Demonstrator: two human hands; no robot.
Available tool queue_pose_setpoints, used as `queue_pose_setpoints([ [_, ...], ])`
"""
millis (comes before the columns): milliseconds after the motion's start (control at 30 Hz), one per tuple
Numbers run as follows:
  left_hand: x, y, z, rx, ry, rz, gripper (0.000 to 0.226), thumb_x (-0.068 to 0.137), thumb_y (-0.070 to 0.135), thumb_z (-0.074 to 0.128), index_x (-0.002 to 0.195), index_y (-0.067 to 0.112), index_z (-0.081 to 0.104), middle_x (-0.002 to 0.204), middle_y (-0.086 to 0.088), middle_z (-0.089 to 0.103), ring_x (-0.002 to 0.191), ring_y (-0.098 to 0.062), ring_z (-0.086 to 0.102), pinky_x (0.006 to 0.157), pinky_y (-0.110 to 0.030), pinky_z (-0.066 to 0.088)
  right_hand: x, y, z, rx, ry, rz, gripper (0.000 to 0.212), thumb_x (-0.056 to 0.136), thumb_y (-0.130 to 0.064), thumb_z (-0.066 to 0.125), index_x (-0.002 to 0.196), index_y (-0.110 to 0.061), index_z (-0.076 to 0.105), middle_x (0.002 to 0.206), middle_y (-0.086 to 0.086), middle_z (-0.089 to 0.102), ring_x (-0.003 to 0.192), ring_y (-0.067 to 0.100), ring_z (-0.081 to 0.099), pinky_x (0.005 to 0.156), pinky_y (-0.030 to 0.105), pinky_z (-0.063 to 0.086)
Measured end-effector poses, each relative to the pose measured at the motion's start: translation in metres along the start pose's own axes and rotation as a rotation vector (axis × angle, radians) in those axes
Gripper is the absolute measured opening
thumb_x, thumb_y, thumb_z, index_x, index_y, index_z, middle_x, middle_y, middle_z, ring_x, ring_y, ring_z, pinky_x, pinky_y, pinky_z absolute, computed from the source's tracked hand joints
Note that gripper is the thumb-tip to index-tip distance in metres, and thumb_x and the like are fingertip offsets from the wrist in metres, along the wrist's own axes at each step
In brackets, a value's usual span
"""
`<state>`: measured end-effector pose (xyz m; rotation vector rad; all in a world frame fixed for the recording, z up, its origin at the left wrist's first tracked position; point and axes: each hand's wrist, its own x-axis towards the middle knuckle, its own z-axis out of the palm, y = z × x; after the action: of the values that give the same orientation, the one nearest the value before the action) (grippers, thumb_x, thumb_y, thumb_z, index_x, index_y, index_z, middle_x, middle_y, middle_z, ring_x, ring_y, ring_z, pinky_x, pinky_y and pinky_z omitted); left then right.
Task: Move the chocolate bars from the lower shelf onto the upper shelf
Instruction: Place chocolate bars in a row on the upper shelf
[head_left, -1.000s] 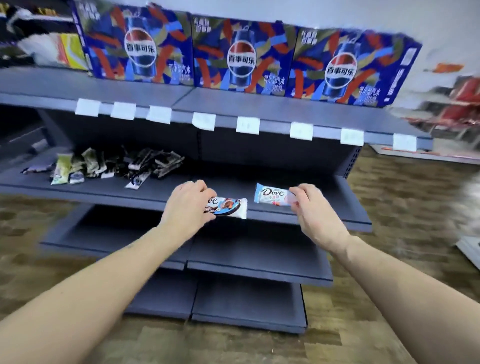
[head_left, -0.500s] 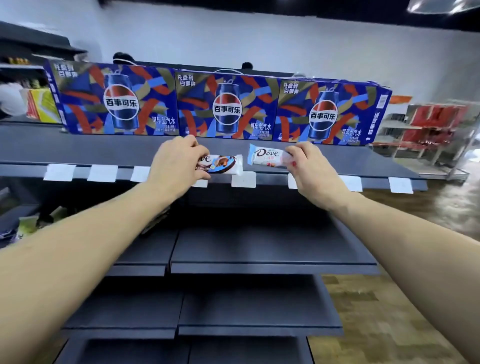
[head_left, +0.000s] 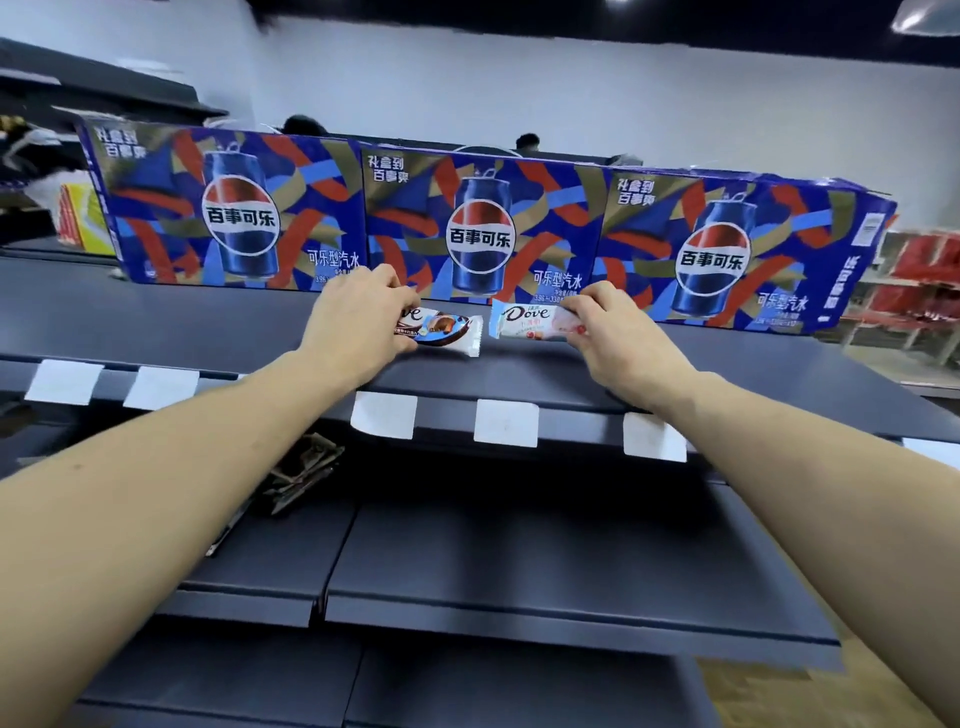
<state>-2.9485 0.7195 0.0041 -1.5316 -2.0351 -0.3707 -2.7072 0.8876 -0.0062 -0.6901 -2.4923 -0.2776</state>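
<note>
Over the upper shelf (head_left: 156, 322), both hands (head_left: 358, 325) (head_left: 618, 332) grip half-hidden chocolate bars (head_left: 447, 332).

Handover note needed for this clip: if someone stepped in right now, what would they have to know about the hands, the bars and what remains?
Left hand grips a white-and-brown Dove chocolate bar; right hand pinches a pale blue Dove chocolate bar.
Both bars are low over the dark grey upper shelf, in front of the blue Pepsi cartons; neither is released.
Left: let both go, then fetch the pile of wrapped bars on the lower shelf.
</note>
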Motion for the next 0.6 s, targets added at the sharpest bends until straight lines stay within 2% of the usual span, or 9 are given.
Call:
queue_pose_setpoints([
  [200, 0.030, -0.021, 0.027, -0.006, -0.013, 0.002, 0.045, 0.077, 0.040, 0.075, 0.117, 0.022, 0.064, 0.107, -0.003, 0.057, 0.096, -0.025, 0.053, 0.080, -0.038, 0.042, 0.031, 0.006, 0.022, -0.002, -0.044, 0.026, 0.035, 0.098, -0.021, 0.053, 0.131, -0.009, 0.050, 0.123, 0.009, 0.048, 0.108, 0.030, 0.048, 0.093, 0.041, 0.043],
  [400, 0.063, -0.044, 0.055, -0.018, -0.060, 0.003, 0.045, 0.079, 0.035, 0.071, 0.121, 0.023, 0.061, 0.112, -0.002, 0.055, 0.100, -0.023, 0.051, 0.083, -0.035, 0.042, 0.060, 0.006, 0.046, -0.020, -0.091, 0.075, 0.038, 0.099, -0.023, 0.053, 0.134, -0.012, 0.049, 0.124, 0.006, 0.049, 0.113, 0.026, 0.047, 0.095, 0.035, 0.041],
  [600, 0.093, -0.057, 0.078, 0.005, -0.100, 0.012, 0.045, 0.080, 0.033, 0.069, 0.121, 0.019, 0.058, 0.115, -0.003, 0.052, 0.106, -0.023, 0.050, 0.083, -0.037, 0.046, 0.086, 0.007, 0.060, -0.081, -0.097, 0.131, 0.036, 0.096, -0.030, 0.058, 0.129, -0.016, 0.054, 0.119, 0.003, 0.053, 0.109, 0.027, 0.050, 0.085, 0.041, 0.048],
])
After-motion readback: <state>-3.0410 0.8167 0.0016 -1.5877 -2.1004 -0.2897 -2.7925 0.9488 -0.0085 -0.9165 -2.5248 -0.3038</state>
